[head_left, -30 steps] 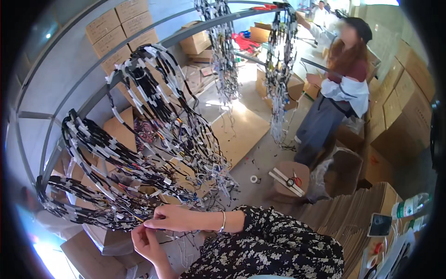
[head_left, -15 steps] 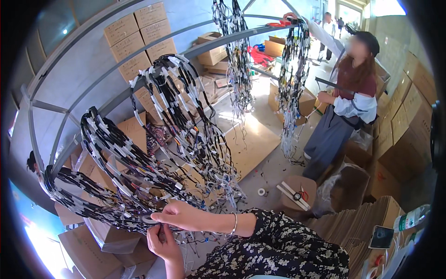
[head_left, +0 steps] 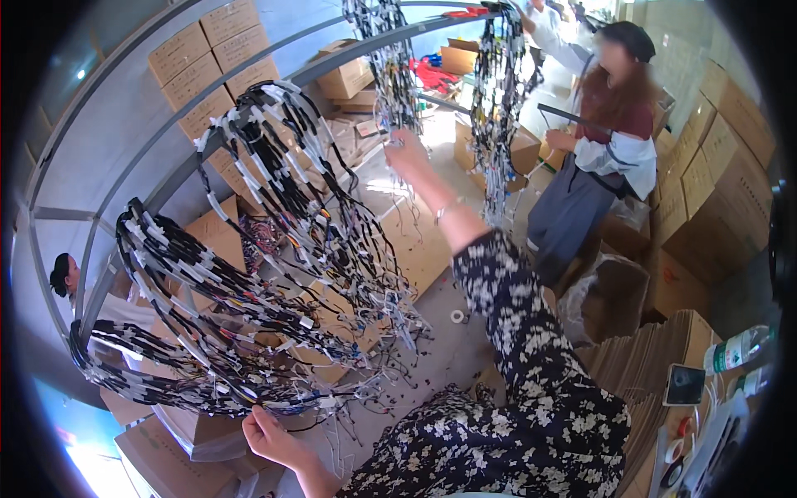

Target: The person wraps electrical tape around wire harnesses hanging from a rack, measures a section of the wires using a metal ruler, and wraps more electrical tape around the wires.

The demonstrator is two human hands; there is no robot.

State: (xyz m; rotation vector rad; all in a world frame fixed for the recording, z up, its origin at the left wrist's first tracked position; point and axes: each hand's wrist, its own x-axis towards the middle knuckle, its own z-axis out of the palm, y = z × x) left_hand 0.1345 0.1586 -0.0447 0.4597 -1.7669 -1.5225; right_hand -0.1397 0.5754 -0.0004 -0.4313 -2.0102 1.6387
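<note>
Several wire harnesses, black cables with white tape sections, droop in bundles from a grey metal frame (head_left: 365, 51). At the lower left, my left hand (head_left: 270, 436) pinches the lower edge of the nearest wire harness (head_left: 224, 398) between thumb and fingers. My right arm is stretched forward and up, and my right hand (head_left: 407, 158) is raised in front of a far hanging harness bundle (head_left: 386, 75). Its fingers are curled together; whatever they hold, if anything, is too small to make out. A middle harness bundle (head_left: 286, 166) hangs between my hands.
A co-worker (head_left: 610, 124) stands at the right by another hanging bundle (head_left: 498, 108). Another person (head_left: 65, 274) is at the far left. Cardboard boxes (head_left: 178, 70) are stacked behind. Flattened cardboard (head_left: 639, 357), a phone (head_left: 685, 385) and a bottle (head_left: 735, 350) lie at the right.
My right hand has left the spot beside my left hand and swung far up and forward. My left hand stays at the harness. The view has shifted slightly.
</note>
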